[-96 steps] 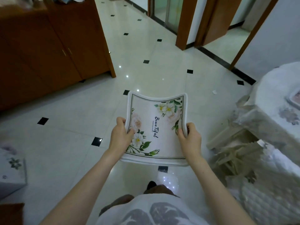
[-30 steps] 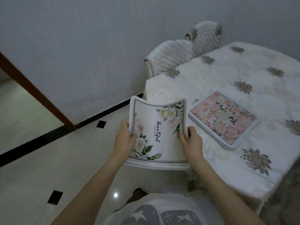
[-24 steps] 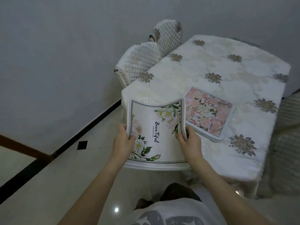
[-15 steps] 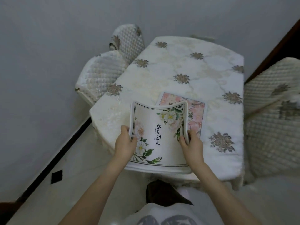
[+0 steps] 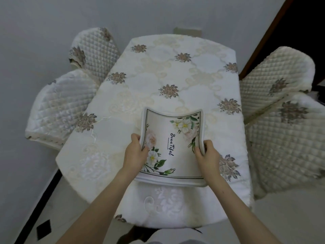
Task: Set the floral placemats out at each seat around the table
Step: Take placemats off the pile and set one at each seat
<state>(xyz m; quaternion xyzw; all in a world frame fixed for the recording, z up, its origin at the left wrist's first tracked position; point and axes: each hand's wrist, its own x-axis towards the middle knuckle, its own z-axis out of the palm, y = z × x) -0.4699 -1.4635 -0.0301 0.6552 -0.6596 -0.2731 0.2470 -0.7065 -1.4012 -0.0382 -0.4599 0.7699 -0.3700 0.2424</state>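
A white floral placemat [image 5: 173,147] near the middle of the frame, with white and pink flowers, green leaves, a thin dark border and dark curly writing. Bent up at both sides, held above a white flowery table [image 5: 158,81].

There is one table [image 5: 133,92], covered with one white cloth. Around it stand four chairs with quilted covers: two on the left side [image 5: 58,106] [image 5: 95,51] and two on the right side [image 5: 274,74] [image 5: 288,141]. Two hands are in view, the left hand [image 5: 135,154] and the right hand [image 5: 207,155]. Between them is a stack of placemats [image 5: 173,147]; only one face shows, the top one with white flowers (the layers at the near edge are too thin to count surely). On the cloth I count eleven brown flower motifs, one partly hidden. On the floor one black diamond tile [image 5: 43,229] shows.
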